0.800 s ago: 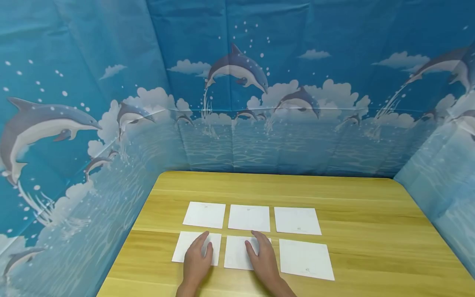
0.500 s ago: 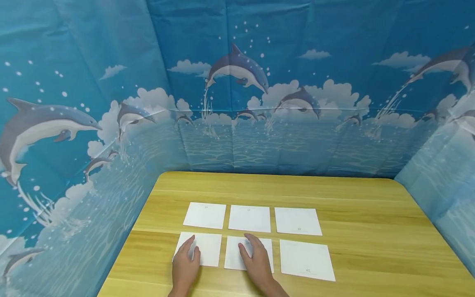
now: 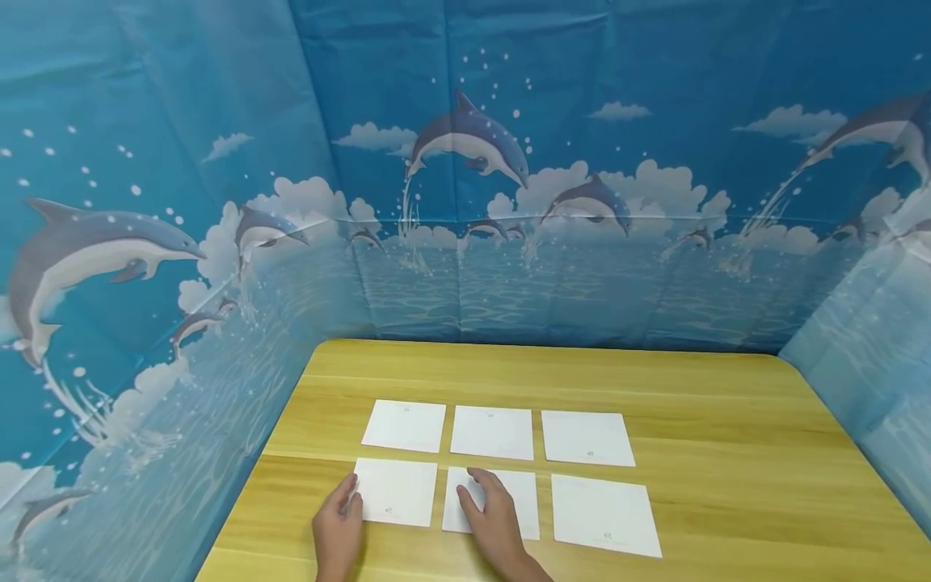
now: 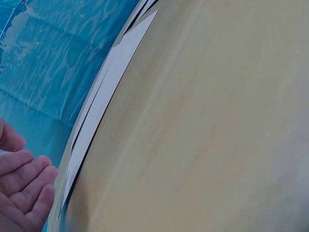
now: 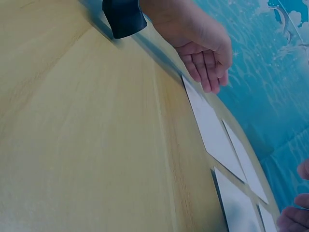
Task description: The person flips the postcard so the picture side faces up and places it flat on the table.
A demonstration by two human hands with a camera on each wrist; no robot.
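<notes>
White rectangular cards lie flat in two rows of three. My left hand [image 3: 338, 525] is at the left edge of the front-left card [image 3: 400, 493]; whether it touches cannot be told. Over the front-middle card [image 3: 525, 501] is my right hand [image 3: 494, 521], covering part of it. Both hands have relaxed, slightly bent fingers and hold nothing. In the left wrist view the left hand [image 4: 24, 188] appears beside a card [image 4: 104, 96]. The right wrist view has the left hand [image 5: 203, 43] above a card and part of the right hand [image 5: 295, 212] at the edge.
The front-right card [image 3: 606, 516] lies beyond my right hand. Behind are the back-left card [image 3: 404, 427], back-middle card [image 3: 492, 434] and back-right card [image 3: 587, 439]. They rest on a wooden table [image 3: 742, 469], enclosed by a blue dolphin-print curtain [image 3: 582, 299].
My left hand has moved left, off the front-left card to its edge, uncovering its small printed mark. My right hand has shifted slightly left and toward me. The cards stay in place.
</notes>
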